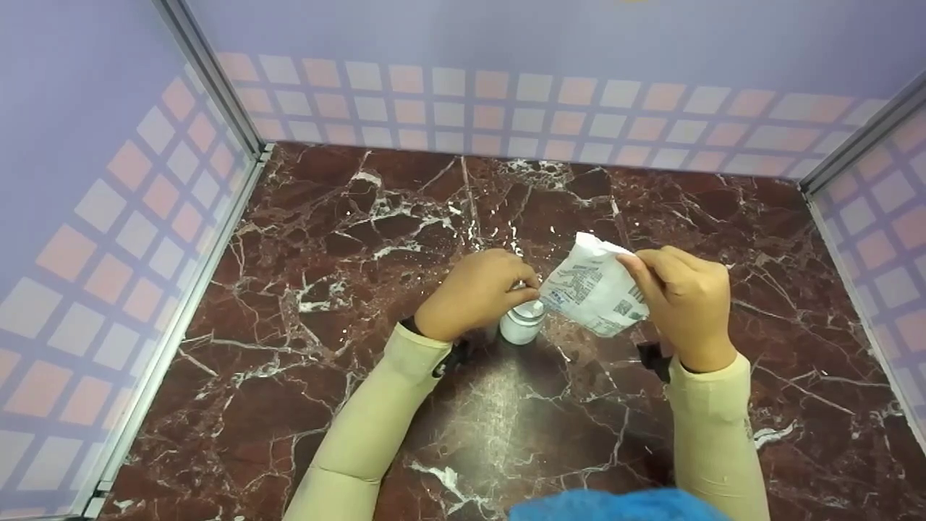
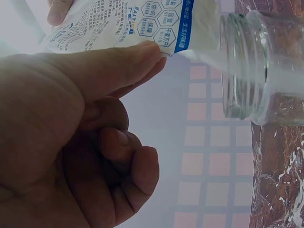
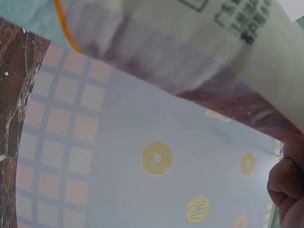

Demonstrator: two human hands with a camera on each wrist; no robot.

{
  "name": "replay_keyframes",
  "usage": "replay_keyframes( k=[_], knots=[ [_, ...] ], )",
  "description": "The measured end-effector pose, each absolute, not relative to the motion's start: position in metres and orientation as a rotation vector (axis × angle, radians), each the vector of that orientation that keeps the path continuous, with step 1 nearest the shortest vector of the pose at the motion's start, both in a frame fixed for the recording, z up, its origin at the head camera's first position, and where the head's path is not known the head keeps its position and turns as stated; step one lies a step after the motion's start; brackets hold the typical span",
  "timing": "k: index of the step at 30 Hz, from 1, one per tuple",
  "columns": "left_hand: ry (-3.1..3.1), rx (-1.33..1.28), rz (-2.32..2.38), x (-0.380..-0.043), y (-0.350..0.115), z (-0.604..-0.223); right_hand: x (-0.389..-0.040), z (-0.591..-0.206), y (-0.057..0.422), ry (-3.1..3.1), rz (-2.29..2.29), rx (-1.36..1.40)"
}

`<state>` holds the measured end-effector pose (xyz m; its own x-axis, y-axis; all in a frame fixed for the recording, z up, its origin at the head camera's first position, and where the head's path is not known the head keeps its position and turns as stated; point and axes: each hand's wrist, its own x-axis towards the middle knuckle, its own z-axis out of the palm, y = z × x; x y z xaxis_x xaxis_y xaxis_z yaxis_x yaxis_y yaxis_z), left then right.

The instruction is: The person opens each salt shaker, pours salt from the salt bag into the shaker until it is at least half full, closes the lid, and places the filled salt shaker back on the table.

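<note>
Blue cloth [image 1: 615,506] bulges up at the bottom edge of the frame, closest to the head camera, with two pale yellow sleeves [image 1: 369,420] reaching past it toward the middle. Near the centre, a white printed bag [image 1: 597,286] hangs tilted between the person's two hands, its lower left corner right by the mouth of a small glass jar [image 1: 521,329]. That jar stands upright on the dark red marbled counter [image 1: 289,391]. Seen from the left wrist, white powder [image 2: 209,59] streams from the bag's corner, beside a blue printed strip, into the jar, which sits in the upper right of that view.

The left hand [image 1: 477,293], just left of centre, has its grip together, thumb and finger pinching the bag near the pouring corner. To the right of centre, the right hand [image 1: 684,300] has its grip clamped on the bag's upper right edge.

Behind it all, across the top of the frame, runs a lilac wall [image 1: 470,36] with pink and white squares; the right wrist view adds printed doughnuts [image 3: 156,158].
</note>
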<state>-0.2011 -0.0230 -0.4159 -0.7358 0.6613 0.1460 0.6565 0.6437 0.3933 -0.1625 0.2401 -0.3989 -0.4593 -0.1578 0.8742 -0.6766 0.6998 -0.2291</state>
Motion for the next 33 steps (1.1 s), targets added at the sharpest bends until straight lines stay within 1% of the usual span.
replay_keyframes(
  k=[33],
  knots=[
    [2.824, 1.125, 0.684, -0.2015, -0.0239, -0.4171, -0.1624, -0.3991, 0.2369, -1.996, 0.681, 0.639]
  ],
)
